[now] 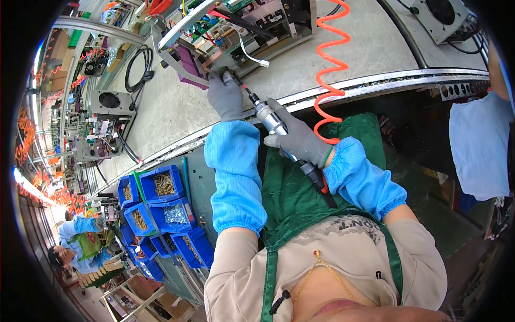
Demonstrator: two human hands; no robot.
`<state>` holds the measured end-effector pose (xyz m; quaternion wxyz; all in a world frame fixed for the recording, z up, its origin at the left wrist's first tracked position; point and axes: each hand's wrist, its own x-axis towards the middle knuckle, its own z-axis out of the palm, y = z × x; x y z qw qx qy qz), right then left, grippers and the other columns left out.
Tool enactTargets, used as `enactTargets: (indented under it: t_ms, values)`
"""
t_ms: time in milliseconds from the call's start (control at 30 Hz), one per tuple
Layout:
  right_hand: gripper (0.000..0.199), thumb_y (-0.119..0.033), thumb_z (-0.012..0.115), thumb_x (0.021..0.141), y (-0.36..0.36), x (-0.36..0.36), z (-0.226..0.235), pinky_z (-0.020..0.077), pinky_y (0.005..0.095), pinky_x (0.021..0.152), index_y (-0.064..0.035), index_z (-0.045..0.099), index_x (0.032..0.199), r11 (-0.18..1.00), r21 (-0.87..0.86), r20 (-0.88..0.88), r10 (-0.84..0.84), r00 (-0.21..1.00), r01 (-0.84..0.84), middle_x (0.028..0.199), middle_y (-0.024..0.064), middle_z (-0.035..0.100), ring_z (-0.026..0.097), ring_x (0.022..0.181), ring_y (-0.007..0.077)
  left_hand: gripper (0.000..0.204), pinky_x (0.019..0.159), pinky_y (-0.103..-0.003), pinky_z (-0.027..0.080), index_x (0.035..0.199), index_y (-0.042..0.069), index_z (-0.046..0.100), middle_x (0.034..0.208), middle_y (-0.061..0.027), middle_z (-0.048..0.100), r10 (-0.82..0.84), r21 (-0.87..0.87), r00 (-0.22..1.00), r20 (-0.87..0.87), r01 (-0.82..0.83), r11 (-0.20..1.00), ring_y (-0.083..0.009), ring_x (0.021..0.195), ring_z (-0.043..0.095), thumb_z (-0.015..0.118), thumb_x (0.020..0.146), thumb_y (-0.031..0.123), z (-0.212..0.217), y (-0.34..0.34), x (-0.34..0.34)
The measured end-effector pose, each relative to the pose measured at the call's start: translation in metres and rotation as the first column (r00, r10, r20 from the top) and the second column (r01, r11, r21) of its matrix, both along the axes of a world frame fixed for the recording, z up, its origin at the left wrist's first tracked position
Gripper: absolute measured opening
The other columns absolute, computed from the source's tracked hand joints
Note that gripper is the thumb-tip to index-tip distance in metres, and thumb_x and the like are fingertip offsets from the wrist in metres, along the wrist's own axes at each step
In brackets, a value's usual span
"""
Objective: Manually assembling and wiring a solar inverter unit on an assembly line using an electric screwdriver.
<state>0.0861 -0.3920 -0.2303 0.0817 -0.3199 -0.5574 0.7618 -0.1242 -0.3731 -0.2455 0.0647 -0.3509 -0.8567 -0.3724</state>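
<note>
My right hand (301, 138), in a grey glove, is wrapped round a silver and black power screwdriver (270, 119). Its bit points up and left toward the lower edge of an open metal chassis (306, 24). At that edge, my left hand (225, 96), also gloved in grey, has its fingers drawn together close to the bit's tip. What they pinch, if anything, is too small to tell. Just left of these fingers is a purple finned heat sink (191, 67) on the chassis. Green circuit boards, wires and a loose white connector (264, 63) show inside.
A coiled orange hose (333, 67) hangs right of the chassis. Blue bins (163, 185) of screws and small parts stand at lower left. A fan unit (110, 101) and black cable (140, 75) lie on the bench. Co-workers are at far left (83, 244) and right (480, 145).
</note>
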Motion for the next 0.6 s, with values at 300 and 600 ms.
enactTargets:
  t_ms: [300,600]
  values:
    - [0.094,-0.014,0.07,0.078,0.002,-0.001,-0.001,0.0498,0.0288,0.056,-0.0221,0.015,0.154,0.999,0.008,-0.046,-0.034,0.998,0.034,0.104,0.0131,0.056,0.057,0.061,0.0143,0.03,0.071,-0.049,0.05,0.098,0.0,0.06,0.086,-0.0264,0.066,0.035,-0.035,0.999,-0.028,-0.036,0.999,-0.045,0.082,0.064,0.059,0.09,0.028,-0.003,0.008,-0.004]
    - [0.094,-0.023,0.072,0.077,0.002,0.0,-0.002,0.051,0.0311,0.058,-0.0224,0.016,0.153,0.999,0.037,-0.063,-0.029,0.998,0.032,0.098,0.0155,0.06,0.059,0.062,0.018,0.033,0.07,-0.049,0.051,0.107,-0.001,0.057,0.086,-0.0268,0.066,0.039,-0.08,0.997,-0.073,-0.045,0.996,-0.0456,0.081,0.064,0.055,0.092,0.028,-0.007,0.008,-0.005]
